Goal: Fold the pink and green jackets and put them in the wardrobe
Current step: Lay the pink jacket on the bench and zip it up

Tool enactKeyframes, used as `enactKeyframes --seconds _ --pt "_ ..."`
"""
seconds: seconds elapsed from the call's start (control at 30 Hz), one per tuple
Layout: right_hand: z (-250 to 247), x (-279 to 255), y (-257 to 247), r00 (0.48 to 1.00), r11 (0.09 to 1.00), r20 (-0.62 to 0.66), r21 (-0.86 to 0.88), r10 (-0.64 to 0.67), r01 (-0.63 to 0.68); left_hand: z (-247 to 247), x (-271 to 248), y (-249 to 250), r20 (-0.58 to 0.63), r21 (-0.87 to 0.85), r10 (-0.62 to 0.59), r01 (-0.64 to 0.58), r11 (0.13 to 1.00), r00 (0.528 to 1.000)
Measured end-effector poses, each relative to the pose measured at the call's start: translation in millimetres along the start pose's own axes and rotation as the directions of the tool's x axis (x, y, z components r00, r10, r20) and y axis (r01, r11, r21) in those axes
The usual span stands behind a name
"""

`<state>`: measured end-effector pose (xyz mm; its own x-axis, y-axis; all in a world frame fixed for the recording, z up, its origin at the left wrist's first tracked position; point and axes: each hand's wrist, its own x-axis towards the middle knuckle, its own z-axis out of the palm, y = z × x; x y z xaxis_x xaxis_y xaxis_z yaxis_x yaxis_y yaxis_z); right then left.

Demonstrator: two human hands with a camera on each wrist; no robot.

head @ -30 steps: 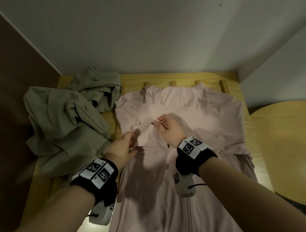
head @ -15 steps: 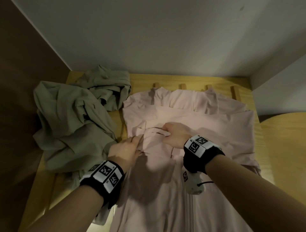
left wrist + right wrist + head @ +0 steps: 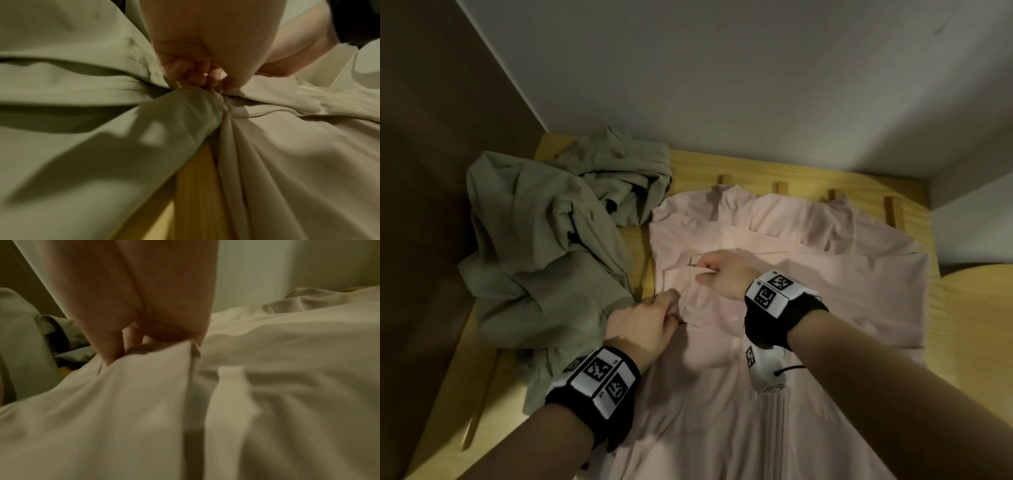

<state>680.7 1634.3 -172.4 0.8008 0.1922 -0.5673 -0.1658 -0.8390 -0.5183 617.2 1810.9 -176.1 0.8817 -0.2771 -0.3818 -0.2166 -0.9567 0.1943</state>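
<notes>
The pink jacket (image 3: 808, 294) lies spread on a wooden slatted surface (image 3: 739, 168), zip side up, with one sleeve folded across its chest. My left hand (image 3: 650, 318) pinches a bunch of pink cloth (image 3: 230, 104) at the jacket's left edge, fingers curled. Further up, my right hand (image 3: 719, 270) pinches the folded sleeve's cuff end (image 3: 156, 353) between thumb and fingers. The green jacket (image 3: 544, 260) lies crumpled in a heap on the left, its edge (image 3: 102, 113) touching the pink one beside my left hand.
A white wall (image 3: 722, 85) closes the back, and a dark brown panel (image 3: 431, 171) stands along the left. Wooden slat ends (image 3: 892, 210) stick out behind the pink jacket. A second pale wooden surface (image 3: 979, 308) lies to the right.
Both hands have lowered the raised sleeve end onto the pink jacket's chest and slid it left. The head view has tilted up and shifted, so the jackets sit lower in frame.
</notes>
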Motion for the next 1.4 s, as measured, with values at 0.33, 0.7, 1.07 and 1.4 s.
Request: enactKeyframes --seconds 0.33,0.7,1.07,1.4 --pt "2 15 -30 0.974 0.957 -0.079 0.188 -0.212 0.223 -4 -3 -2 0.026 0.158 -0.110 0.104 0.982 0.994" --pt "-16 15 -16 0.973 0.959 -0.156 -0.256 -0.169 0.125 -7 -4 0 0.022 -0.190 -0.336 0.334 0.923 0.942" --pt "-30 6 4 0.985 0.947 -0.097 -0.301 -0.144 0.109 -13 14 10 0.241 -0.250 -0.314 0.372 0.894 0.918" --pt "24 -10 -23 0.985 0.983 0.002 -0.050 -0.175 0.175 -23 5 31 0.121 -0.359 -0.419 0.433 0.827 0.900"
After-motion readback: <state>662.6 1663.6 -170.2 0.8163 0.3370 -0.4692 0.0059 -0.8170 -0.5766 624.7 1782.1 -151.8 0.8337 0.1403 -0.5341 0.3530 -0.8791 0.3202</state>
